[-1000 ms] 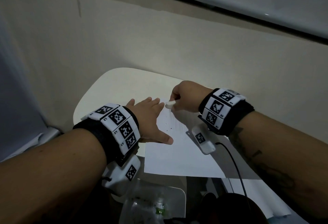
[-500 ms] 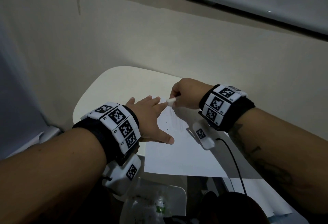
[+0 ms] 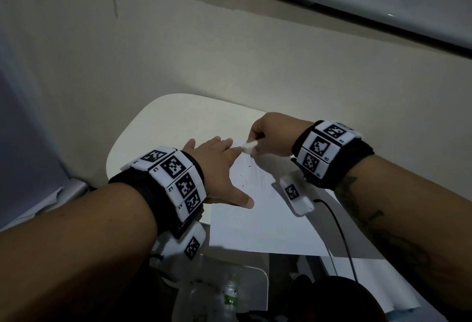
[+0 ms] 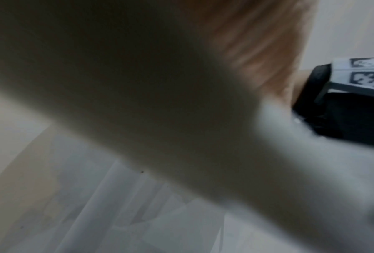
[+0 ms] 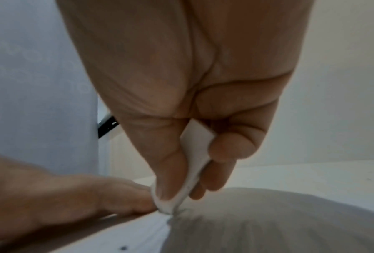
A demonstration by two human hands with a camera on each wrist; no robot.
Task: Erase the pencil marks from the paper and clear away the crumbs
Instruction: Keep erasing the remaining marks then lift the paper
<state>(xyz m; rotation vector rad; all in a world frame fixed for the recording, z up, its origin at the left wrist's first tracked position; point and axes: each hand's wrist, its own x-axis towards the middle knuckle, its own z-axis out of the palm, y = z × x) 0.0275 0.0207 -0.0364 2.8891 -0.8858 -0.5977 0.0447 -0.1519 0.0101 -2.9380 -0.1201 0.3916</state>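
Here, the paper [image 3: 258,209] is seen lying flat on the small white table [image 3: 158,127], with its near edge overhanging the table, and faint pencil marks [image 3: 251,171] are still visible on its upper part. The white eraser [image 5: 194,164] is pinched between the thumb and the curled fingers of the right hand [image 3: 270,135], and its tip is pressed onto the sheet near the far edge, just beside the fingertips of the left hand [image 3: 217,168]. The left hand is laid flat on the paper with straight, spread fingers, so the sheet is held in place and nothing is grasped by it. Compared with one second ago, the eraser is moved only slightly toward the far edge, while the left hand is kept in the same place; it is judged that the rubbing is continued stroke by stroke over the same area. Some dark crumbs [image 3: 242,177] are scattered on the sheet between the two hands, and one speck is seen near the lower edge in the right wrist view. The erasing is therefore judged as not finished, and the crumbs are not yet cleared. The left wrist view is blurred, and little can be told from it.
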